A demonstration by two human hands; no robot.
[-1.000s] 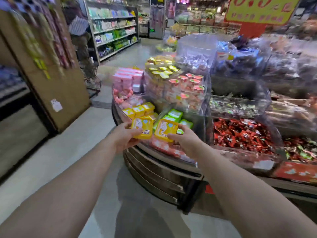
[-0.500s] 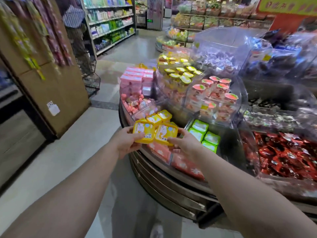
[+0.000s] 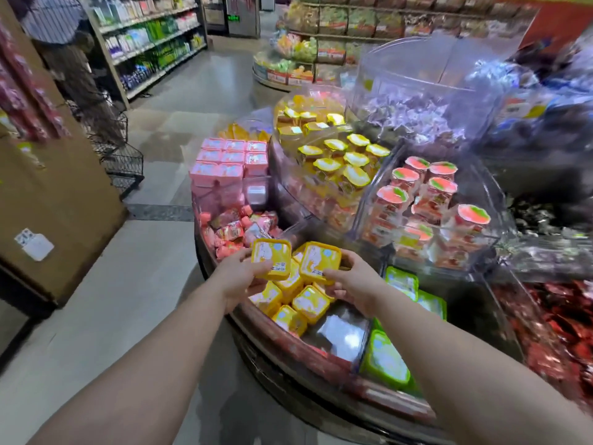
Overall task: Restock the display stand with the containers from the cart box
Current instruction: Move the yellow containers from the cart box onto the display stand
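My left hand (image 3: pixel 239 277) grips a square yellow container (image 3: pixel 271 258) by its lower left edge. My right hand (image 3: pixel 351 281) holds a second yellow container (image 3: pixel 319 261) beside it. Both containers hang tilted just above a clear bin on the round display stand (image 3: pixel 288 364), where several matching yellow containers (image 3: pixel 296 303) lie loosely piled. Green containers (image 3: pixel 385 361) fill the bin to the right. The cart box is out of view.
Pink boxes (image 3: pixel 229 162), yellow-lidded cups (image 3: pixel 343 162) and pink-lidded cups (image 3: pixel 426 194) fill higher tiers. Red wrapped sweets (image 3: pixel 558 322) lie at right. A brown cardboard-clad pillar (image 3: pixel 54 200) and wire baskets (image 3: pixel 118 149) stand left across the grey aisle floor. A person (image 3: pixel 54 24) stands far left.
I have stepped closer and look further down into the stand. Both hands have carried the yellow containers forward over the yellow bin.
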